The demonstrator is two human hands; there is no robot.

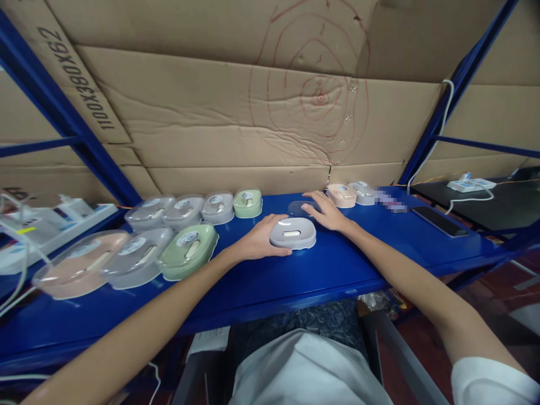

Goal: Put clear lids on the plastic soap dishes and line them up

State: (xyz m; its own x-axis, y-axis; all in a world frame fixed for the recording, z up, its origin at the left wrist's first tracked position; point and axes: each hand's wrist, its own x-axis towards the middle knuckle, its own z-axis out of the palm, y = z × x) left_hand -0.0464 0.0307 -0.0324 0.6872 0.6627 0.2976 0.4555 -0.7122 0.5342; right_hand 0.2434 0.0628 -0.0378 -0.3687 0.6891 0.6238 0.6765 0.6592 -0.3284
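Note:
My left hand (258,239) grips the left side of a grey oval soap box base (293,233) resting on the blue shelf (337,264). My right hand (327,212) lies flat on a clear lid (297,208) just behind that base. The grey base has no lid on it and shows a slot in its middle.
Two rows of lidded oval boxes lie to the left: a green one (188,251), a pink one (82,269), and grey ones (183,209). A pink box (341,195) and a grey box (363,192) sit at the right. A phone (439,220) and power strips (470,184) are nearby. Cardboard backs the shelf.

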